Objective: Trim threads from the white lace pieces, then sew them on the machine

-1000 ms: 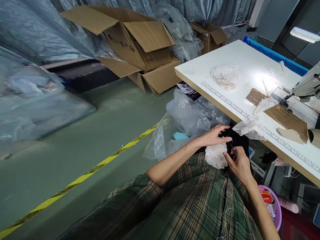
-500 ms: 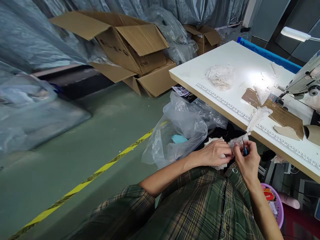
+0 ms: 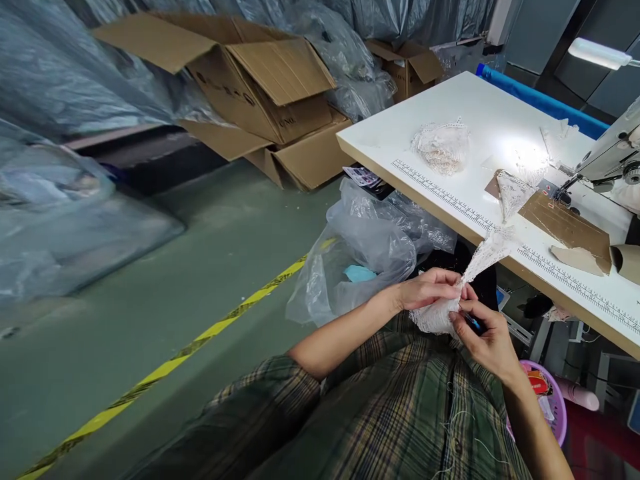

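My left hand point(image 3: 431, 288) pinches a strip of white lace point(image 3: 487, 252) just below the table's front edge. The strip runs taut up over that edge to the sewing machine point(image 3: 607, 160). More lace is bunched point(image 3: 435, 317) under my fingers, over my lap. My right hand point(image 3: 487, 337) is closed on a small blue-handled tool point(image 3: 474, 324), held against the bunched lace right beside the left hand. Both hands hover above my green plaid shirt point(image 3: 400, 413).
A white table point(image 3: 480, 110) with a printed ruler carries a pile of lace point(image 3: 441, 145) and brown cardboard pieces point(image 3: 563, 223). Clear plastic bags point(image 3: 367, 250) sit left of my knees. Open cardboard boxes point(image 3: 265, 80) and a yellow floor stripe point(image 3: 200, 340) lie beyond. A purple basket point(image 3: 547, 403) stands lower right.
The lace strip has been pulled taut from the table edge down to my hands. My right hand has turned, so the blue tool that pointed up now lies low against the lace.
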{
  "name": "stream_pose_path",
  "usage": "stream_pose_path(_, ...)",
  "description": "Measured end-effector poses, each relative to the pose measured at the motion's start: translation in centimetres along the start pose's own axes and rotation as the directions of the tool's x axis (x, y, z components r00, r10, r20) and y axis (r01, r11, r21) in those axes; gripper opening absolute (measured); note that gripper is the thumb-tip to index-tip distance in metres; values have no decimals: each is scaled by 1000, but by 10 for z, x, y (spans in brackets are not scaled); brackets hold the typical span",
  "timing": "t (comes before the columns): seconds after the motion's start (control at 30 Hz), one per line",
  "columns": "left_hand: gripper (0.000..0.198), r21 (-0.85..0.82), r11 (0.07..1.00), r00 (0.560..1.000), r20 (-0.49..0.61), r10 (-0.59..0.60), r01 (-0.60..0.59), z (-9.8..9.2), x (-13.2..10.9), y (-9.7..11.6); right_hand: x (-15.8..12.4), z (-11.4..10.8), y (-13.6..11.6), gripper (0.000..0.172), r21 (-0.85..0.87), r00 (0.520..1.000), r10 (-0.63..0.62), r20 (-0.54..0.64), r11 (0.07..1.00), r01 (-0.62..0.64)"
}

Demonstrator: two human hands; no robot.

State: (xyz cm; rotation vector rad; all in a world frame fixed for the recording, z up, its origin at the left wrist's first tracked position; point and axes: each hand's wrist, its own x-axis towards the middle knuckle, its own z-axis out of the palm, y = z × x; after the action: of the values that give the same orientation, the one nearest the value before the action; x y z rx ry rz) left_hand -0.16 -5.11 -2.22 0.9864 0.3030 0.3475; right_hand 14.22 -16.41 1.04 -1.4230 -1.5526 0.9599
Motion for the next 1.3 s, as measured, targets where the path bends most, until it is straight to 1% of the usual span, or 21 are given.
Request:
stream_pose_path(0.07, 47, 21, 1000, 993, -120, -3, 6, 1, -3, 0, 1, -7, 8, 34, 1, 998, 66, -5, 998, -66)
stream_pose_path(0.13, 50, 58, 998, 978, -210, 2, 10, 1, -5, 4, 4, -12, 16, 45, -5, 989, 141, -39, 990, -141)
stream_pose_path(0.23, 56, 147, 989, 958, -287, 30, 13, 0, -7, 9, 15, -13, 25, 60, -53, 976, 197, -88, 978, -202)
stream_pose_path(0.3, 55, 222, 975, 946, -320, 57, 16, 1, -8, 12, 22, -11, 26, 61, -90, 979, 185, -85, 977, -192)
stream_pose_path(0.43, 51, 336, 942, 937, -330, 111, 7, 1, -10, 17, 35, -9, 19, 56, -135, 993, 118, -32, 984, -121)
stream_pose_path(0.57, 47, 378, 926, 931, -333, 149, -13, 0, -12, 19, 43, -9, 13, 53, -171, 997, 75, 0, 983, -74)
stream_pose_path(0.63, 45, 388, 922, 923, -352, 155, -7, -1, -12, 19, 46, -8, 14, 52, -180, 998, 69, 6, 981, -67)
stream_pose_path(0.73, 43, 390, 921, 909, -378, 174, -13, 1, -12, 20, 50, -4, 19, 52, -171, 995, 97, -27, 980, -100)
stream_pose_path(0.8, 41, 370, 929, 903, -390, 181, -26, 2, -11, 20, 49, 1, 22, 52, -130, 991, 117, -62, 984, -124)
stream_pose_path(0.87, 41, 329, 944, 904, -395, 164, -28, 3, -12, 18, 45, 5, 25, 50, -46, 990, 126, -68, 991, -129)
stream_pose_path(0.93, 42, 285, 958, 914, -386, 124, -9, 3, -12, 14, 37, 8, 29, 45, 52, 990, 141, -27, 989, -140)
stream_pose_path(1.0, 42, 279, 960, 929, -363, 76, 30, -2, -12, 7, 28, 11, 34, 43, 102, 983, 177, 39, 978, -181)
stream_pose_path(1.07, 38, 362, 930, 932, -354, 79, 59, -9, -11, -1, 20, 14, 42, 43, 57, 969, 234, 84, 969, -239)
stream_pose_path(1.1, 36, 437, 897, 925, -363, 110, 65, -14, -9, -4, 17, 14, 46, 42, -3, 962, 259, 85, 966, -260)
stream_pose_path(1.17, 36, 581, 811, 899, -389, 201, 70, -22, -3, -8, 14, 12, 52, 40, -149, 963, 269, 26, 954, -262)
stream_pose_path(1.2, 42, 621, 781, 885, -399, 240, 68, -25, 1, -8, 14, 10, 53, 38, -214, 969, 247, -24, 945, -247)
stream_pose_path(1.23, 48, 635, 771, 875, -403, 268, 56, -27, 5, -7, 14, 8, 52, 37, -265, 974, 216, -71, 937, -227)
stream_pose_path(1.3, 52, 607, 795, 865, -394, 309, -8, -26, 14, -1, 16, 1, 44, 35, -306, 980, 152, -127, 934, -184)
